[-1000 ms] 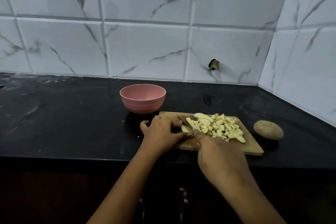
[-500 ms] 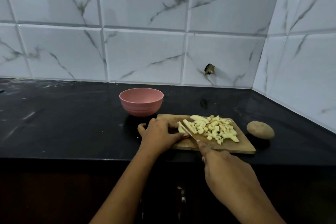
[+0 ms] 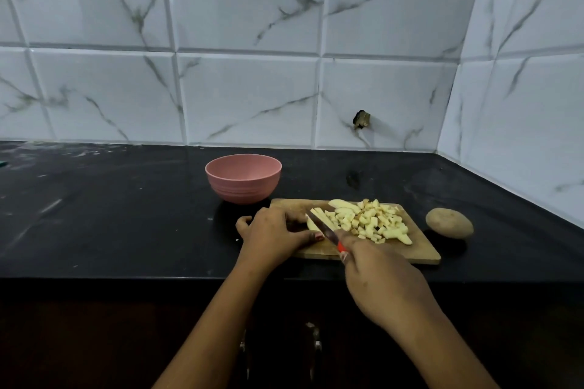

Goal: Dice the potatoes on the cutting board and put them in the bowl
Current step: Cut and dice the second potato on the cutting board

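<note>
Drawn back nearer since a second ago, the right hand clasps the orange-handled knife, its blade slanting across the potato strips. The left hand pins those strips with curled fingers on the cutting board. Diced potato is heaped to the right, and the pink bowl beyond looks empty. Dicing seems midway; the next move calls for cutting down just beside the fingertips. A whole potato waits on the surface.

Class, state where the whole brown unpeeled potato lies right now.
In the head view, the whole brown potato lies on the black countertop, just right of the rectangular wooden cutting board.
</note>
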`<move>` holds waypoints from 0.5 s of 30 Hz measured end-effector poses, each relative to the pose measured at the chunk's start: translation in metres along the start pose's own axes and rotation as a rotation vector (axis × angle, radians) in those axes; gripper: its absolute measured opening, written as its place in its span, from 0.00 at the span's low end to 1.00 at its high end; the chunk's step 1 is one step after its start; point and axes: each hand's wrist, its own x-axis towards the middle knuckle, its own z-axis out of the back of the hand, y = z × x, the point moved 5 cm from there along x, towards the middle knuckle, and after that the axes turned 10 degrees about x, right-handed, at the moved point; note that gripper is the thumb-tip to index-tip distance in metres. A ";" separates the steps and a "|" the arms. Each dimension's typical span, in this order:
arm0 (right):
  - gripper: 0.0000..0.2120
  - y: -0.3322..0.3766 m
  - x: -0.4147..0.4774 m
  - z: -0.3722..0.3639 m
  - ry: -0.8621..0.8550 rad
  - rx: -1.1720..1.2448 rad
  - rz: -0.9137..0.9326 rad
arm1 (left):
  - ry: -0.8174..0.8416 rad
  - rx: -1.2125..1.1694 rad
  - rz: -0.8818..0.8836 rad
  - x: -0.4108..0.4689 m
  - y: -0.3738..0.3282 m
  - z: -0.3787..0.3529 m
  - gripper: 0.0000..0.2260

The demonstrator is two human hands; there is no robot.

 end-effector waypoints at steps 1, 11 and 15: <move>0.22 0.001 0.000 -0.002 0.000 -0.006 0.005 | 0.001 -0.005 -0.001 -0.001 0.000 0.001 0.14; 0.24 0.009 0.006 -0.011 0.011 -0.051 0.011 | 0.010 0.005 0.005 0.001 -0.001 0.001 0.11; 0.26 0.014 0.017 -0.017 0.069 -0.162 0.003 | -0.008 0.003 -0.002 0.003 -0.001 0.000 0.10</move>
